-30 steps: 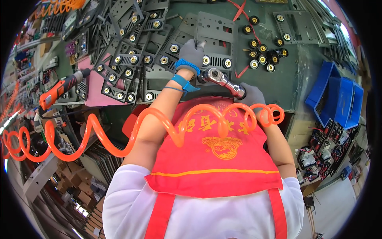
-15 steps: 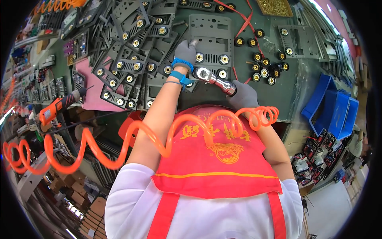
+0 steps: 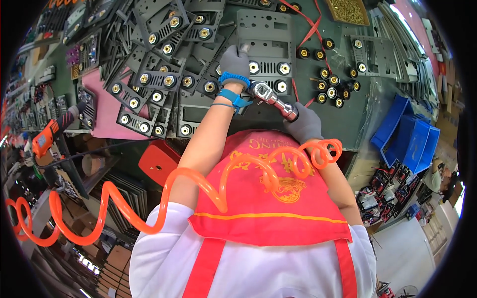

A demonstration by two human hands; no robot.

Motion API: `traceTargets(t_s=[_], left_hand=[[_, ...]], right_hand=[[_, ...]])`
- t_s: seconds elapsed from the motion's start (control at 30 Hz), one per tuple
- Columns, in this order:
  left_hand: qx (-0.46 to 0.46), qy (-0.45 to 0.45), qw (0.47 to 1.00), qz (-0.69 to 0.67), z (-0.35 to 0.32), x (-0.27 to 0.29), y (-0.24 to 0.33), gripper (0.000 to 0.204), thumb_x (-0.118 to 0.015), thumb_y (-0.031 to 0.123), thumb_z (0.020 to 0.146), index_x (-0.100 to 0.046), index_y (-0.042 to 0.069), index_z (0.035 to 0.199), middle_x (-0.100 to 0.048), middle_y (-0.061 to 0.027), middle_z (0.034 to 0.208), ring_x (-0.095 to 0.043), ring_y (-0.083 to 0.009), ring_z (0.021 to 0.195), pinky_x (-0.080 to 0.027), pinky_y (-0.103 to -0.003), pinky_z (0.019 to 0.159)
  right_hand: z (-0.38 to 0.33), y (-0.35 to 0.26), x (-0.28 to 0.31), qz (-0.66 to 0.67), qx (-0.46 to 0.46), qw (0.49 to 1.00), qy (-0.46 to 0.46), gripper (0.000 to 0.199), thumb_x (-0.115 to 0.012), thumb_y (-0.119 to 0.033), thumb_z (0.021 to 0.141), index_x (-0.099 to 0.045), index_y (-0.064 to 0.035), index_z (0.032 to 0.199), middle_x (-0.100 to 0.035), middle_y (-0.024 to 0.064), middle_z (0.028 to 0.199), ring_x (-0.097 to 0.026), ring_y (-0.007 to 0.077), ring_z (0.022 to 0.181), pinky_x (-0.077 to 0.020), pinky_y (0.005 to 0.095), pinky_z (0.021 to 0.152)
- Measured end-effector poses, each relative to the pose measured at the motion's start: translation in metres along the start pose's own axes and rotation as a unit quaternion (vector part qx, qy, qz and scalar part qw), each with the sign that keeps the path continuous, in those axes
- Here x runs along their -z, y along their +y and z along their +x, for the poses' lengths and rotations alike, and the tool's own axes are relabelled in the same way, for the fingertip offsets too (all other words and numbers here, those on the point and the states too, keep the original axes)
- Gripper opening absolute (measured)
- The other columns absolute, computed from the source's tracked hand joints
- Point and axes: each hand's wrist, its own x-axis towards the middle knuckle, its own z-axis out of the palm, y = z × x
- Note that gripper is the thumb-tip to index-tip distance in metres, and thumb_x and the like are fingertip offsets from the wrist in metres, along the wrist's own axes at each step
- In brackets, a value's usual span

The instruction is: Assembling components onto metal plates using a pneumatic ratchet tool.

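Note:
A grey perforated metal plate (image 3: 264, 32) lies on the green bench, with black wheels (image 3: 283, 68) fixed by brass-coloured nuts at its near end. My left hand (image 3: 235, 60), in a grey glove, is closed on the plate's left edge, thumb lying over it. In my gloved right hand (image 3: 304, 124) is a silver air ratchet wrench (image 3: 272, 98), gripped by its handle. The wrench's head rests over the near left corner of the plate and hides what is under it. An orange coiled air hose (image 3: 169, 186) runs from near my right wrist across my red apron to the left.
Similar plates with wheels (image 3: 158, 79) are piled at left. Loose black wheels (image 3: 334, 79) lie at right beside a red strap (image 3: 312, 30). A box of small brass-coloured parts (image 3: 348, 11), another plate (image 3: 375, 54) and blue bins (image 3: 415, 141) are further right. An orange power tool (image 3: 47, 136) hangs left.
The whole view has shifted slightly. Both hands keep their holds, and the wrench stays at the plate's near left corner. The coiled hose sags lower at left.

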Motion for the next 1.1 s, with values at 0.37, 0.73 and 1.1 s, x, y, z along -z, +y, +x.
traceTargets(t_s=[0.37,0.73,1.1], left_hand=[[0.028,-0.026,0.998,-0.047,0.019,0.021,0.001,0.040,-0.061,0.036,0.090,-0.062,-0.004,0.090,-0.064,-0.0259,0.081,-0.059,-0.0456,0.076,-0.045,-0.047,0.067],[-0.019,-0.048,0.998,0.023,0.021,0.017,0.009,0.039,-0.061,0.035,0.091,-0.064,-0.003,0.095,-0.065,-0.0223,0.082,-0.060,-0.0379,0.075,-0.047,-0.042,0.070],[-0.019,-0.099,0.995,0.024,0.030,0.013,0.006,0.038,-0.056,0.036,0.093,-0.064,-0.001,0.099,-0.066,-0.0248,0.093,-0.061,-0.0436,0.088,-0.047,-0.048,0.076]], right_hand=[[-0.026,0.028,-0.002,0.149,-0.020,0.987,0.064,0.040,-0.067,-0.031,0.072,-0.063,-0.0122,0.107,-0.069,0.0147,0.094,-0.065,0.0356,0.092,-0.0515,0.0418,0.081],[-0.006,0.039,0.002,0.190,-0.052,0.980,0.027,0.033,-0.063,-0.025,0.073,-0.064,-0.0100,0.102,-0.068,0.0171,0.094,-0.063,0.0381,0.094,-0.0496,0.0416,0.082],[-0.003,0.046,-0.018,0.215,-0.049,0.974,0.056,0.032,-0.065,-0.026,0.074,-0.065,-0.0110,0.102,-0.069,0.0153,0.095,-0.064,0.0362,0.092,-0.0500,0.0406,0.081]])
